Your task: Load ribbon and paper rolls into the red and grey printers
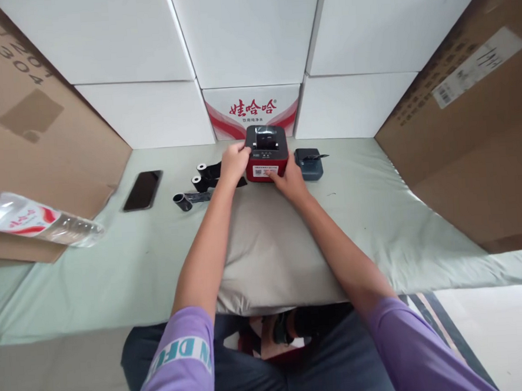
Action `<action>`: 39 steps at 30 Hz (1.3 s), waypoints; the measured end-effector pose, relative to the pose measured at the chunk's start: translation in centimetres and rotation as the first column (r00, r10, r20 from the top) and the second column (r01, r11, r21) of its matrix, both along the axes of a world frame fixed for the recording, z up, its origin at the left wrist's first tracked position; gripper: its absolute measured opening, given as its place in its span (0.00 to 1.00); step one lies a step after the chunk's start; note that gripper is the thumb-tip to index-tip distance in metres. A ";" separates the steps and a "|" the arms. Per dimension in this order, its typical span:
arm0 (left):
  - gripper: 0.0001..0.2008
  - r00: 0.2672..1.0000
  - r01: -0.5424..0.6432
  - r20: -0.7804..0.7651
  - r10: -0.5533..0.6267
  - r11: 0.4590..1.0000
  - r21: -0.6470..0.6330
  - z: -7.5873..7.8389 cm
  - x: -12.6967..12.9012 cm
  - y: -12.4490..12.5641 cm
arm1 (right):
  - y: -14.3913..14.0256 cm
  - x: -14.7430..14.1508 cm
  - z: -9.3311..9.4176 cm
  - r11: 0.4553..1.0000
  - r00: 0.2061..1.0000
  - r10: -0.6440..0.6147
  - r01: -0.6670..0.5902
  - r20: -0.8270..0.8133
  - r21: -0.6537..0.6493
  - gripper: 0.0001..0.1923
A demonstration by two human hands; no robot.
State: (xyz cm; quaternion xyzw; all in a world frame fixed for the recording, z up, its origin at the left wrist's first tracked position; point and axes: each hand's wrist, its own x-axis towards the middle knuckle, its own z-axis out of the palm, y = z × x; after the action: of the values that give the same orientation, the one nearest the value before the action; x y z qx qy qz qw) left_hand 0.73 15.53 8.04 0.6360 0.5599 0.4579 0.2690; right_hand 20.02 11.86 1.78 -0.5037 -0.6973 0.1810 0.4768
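A small black and red receipt printer sits at the back of the cloth-covered table, with a white label on its front. My left hand grips its left side, the fingers partly hidden behind it. From the right, my right hand grips the printer, its thumb against the label. Left of it lie several rolls with black strips: a white-ended roll, a second white-ended roll and a dark roll. Close by on the right is a dark blue-grey box-shaped device with a black strip on top.
A phone lies to the left. A clear water bottle is at the far left. Large cardboard boxes flank both sides, and white panels rise behind. The table's front edge is just above my legs.
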 end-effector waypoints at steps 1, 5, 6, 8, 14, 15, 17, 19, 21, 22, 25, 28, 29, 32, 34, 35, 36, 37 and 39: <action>0.14 1.000 0.021 -0.002 -0.021 0.999 0.034 1.0 0.3 -0.9 | -0.9 0.4 0.8 1.000 1.000 -0.006 0.006 0.003 0.020 0.57; 0.14 0.998 0.058 -0.004 -0.058 0.990 0.129 4.0 1.7 -6.6 | -6.2 1.8 3.4 0.997 1.000 -0.031 0.031 -0.006 0.074 0.57; 0.14 0.999 0.053 -0.008 -0.052 0.989 0.139 4.1 1.9 -8.4 | -7.7 2.1 3.7 0.996 1.000 -0.027 0.027 -0.002 0.083 0.56; 0.17 0.999 0.033 0.008 -0.035 0.987 0.156 3.2 2.1 -11.7 | -10.6 2.3 3.5 0.993 1.000 -0.008 0.006 0.018 0.114 0.56; 0.24 0.987 -0.076 0.149 0.056 0.988 0.132 -2.8 1.2 -16.6 | -14.6 0.9 0.1 0.993 0.998 0.061 -0.064 0.033 0.102 0.51; 0.23 0.986 -0.089 0.151 0.070 0.989 0.122 -3.4 1.0 -16.7 | -14.7 0.7 -0.4 0.993 0.998 0.065 -0.067 0.024 0.096 0.51; 0.22 0.987 -0.106 0.135 0.090 0.988 0.114 -4.2 0.6 -16.8 | -14.7 0.4 -1.3 0.994 0.998 0.068 -0.068 0.009 0.086 0.49; 0.20 0.988 -0.113 0.115 0.099 0.986 0.120 -4.5 0.4 -16.7 | -14.8 0.4 -1.9 0.994 0.998 0.068 -0.069 0.010 0.080 0.50; 0.15 0.988 -0.117 0.115 0.103 0.985 0.128 -4.7 0.3 -16.8 | -15.0 0.6 -2.2 0.995 0.998 0.059 -0.060 0.023 0.079 0.51; 0.13 0.987 -0.122 0.120 0.107 0.984 0.131 -4.7 0.3 -16.9 | -15.1 0.7 -2.3 0.996 0.998 0.051 -0.053 0.030 0.077 0.52; 0.04 0.981 -0.145 0.151 0.124 0.980 0.139 -4.9 0.3 -16.9 | -15.5 1.0 -2.3 0.997 0.998 0.036 -0.039 0.046 0.065 0.55; 0.04 0.962 -0.152 0.246 0.117 0.980 0.130 -5.3 0.5 -16.5 | -15.6 1.0 -2.2 0.998 0.997 0.043 -0.046 0.060 0.049 0.56; 0.05 0.952 -0.147 0.287 0.109 0.982 0.114 -5.5 0.6 -16.2 | -15.5 1.1 -2.2 0.998 0.997 0.045 -0.047 0.060 0.044 0.57; 0.05 0.907 -0.099 0.415 0.075 0.994 0.036 -6.4 0.8 -15.3 | -15.1 1.0 -2.5 0.998 0.998 0.054 -0.055 0.021 0.036 0.61; 0.07 0.867 -0.034 0.496 0.035 0.999 -0.010 -7.1 0.9 -14.5 | -14.7 1.0 -2.9 0.998 0.998 0.063 -0.062 -0.026 0.023 0.63; 0.10 0.850 0.002 0.527 0.012 1.000 -0.025 -7.4 0.8 -14.1 | -14.5 1.0 -3.1 0.998 0.997 0.066 -0.066 -0.048 0.008 0.64; 0.13 0.835 0.040 0.551 -0.014 0.999 -0.035 -7.6 0.8 -13.7 | -14.3 1.0 -3.4 0.997 0.995 0.070 -0.071 -0.069 -0.013 0.65; 0.15 0.819 0.077 0.572 -0.040 0.996 -0.041 -7.8 0.6 -13.3 | -14.2 0.9 -3.6 0.996 0.993 0.076 -0.079 -0.088 -0.038 0.66; 0.19 0.772 0.146 0.630 -0.084 0.988 -0.047 -7.9 0.3 -12.6 | -14.0 0.8 -3.8 0.991 0.987 0.089 -0.100 -0.134 -0.084 0.68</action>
State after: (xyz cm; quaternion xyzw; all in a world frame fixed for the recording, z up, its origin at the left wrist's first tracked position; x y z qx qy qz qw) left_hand 1.07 2.89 0.13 0.4675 0.4192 0.5991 0.4967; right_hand 20.86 -2.19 -1.98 -0.4781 -0.6791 0.2671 0.4888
